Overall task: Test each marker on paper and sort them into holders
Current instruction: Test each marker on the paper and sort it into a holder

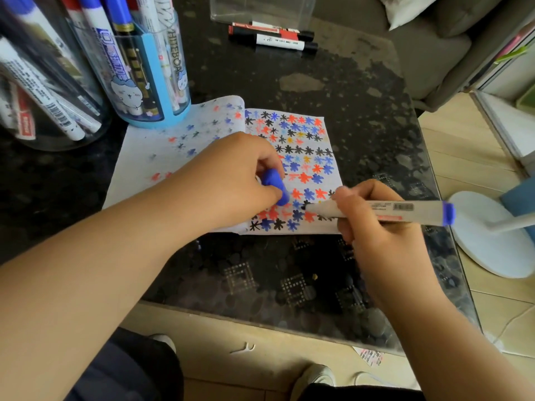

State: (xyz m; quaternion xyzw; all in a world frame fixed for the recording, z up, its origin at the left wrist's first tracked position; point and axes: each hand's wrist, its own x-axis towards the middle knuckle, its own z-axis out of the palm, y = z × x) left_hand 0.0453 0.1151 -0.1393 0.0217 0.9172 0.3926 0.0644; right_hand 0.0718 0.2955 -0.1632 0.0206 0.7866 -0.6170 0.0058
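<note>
A white paper (pixel 307 140) covered with red, blue and black star marks lies on the dark table. My right hand (pixel 373 221) grips a white marker (pixel 405 211) with a blue end, its tip touching the paper near the lower rows. My left hand (pixel 231 180) rests on the paper and holds the blue cap (pixel 278 186) in curled fingers. A blue holder (pixel 150 82) with a cartoon print stands at the paper's far left corner, filled with several markers. Beside it a clear round jar (pixel 49 91) holds more markers.
Three black-capped markers (pixel 278 36) lie at the table's far side next to a clear box (pixel 260 10). The table's glass edge (pixel 289 314) runs close to my knees. A white round lamp base (pixel 489 235) stands on the floor at the right.
</note>
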